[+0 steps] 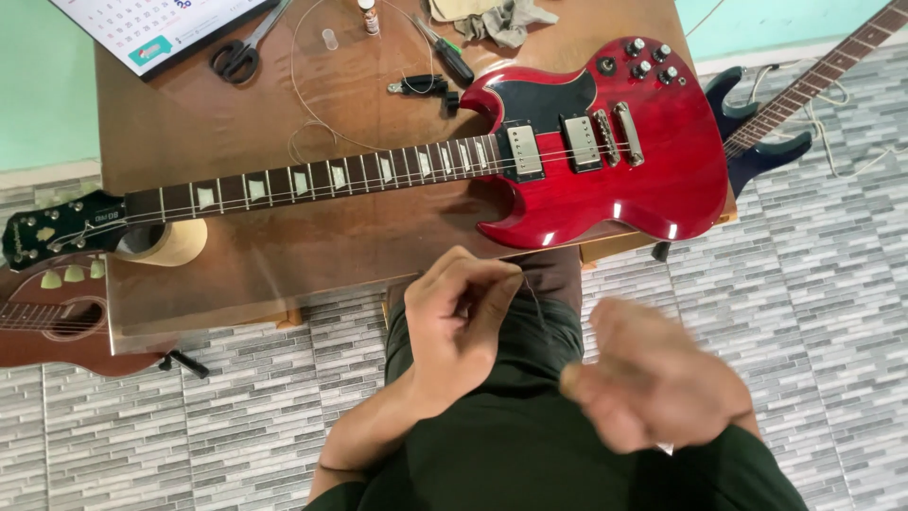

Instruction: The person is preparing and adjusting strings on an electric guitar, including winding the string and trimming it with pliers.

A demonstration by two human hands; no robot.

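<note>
The left hand (459,326) is held in front of the body, just below the table edge, with its fingertips (506,274) pinched together on a thin wire (534,303) that trails down from them; the wire is faint and hard to follow. The right hand (653,388) is seen low and to the right, blurred, so whether it is spread or closed cannot be told, nor whether anything is held in it. Both hands are kept apart from each other and clear of the table. A red electric guitar (605,151) is laid flat across the brown table (284,255), its body at the right and its neck (303,180) stretched to the left, where the dark headstock (57,232) overhangs a roll of tape (170,241). Behind the neck, black scissors (241,57), a screwdriver (445,52), a small black clip (421,87), a small bottle (369,17), a loop of loose wire (303,95), a grey rag (501,21) and a calendar (151,24) are spread on the table. A dark blue guitar (757,132) is leaned at the right, and part of a brown acoustic guitar (47,322) is seen at the left, over the grey tiled floor (832,284).
</note>
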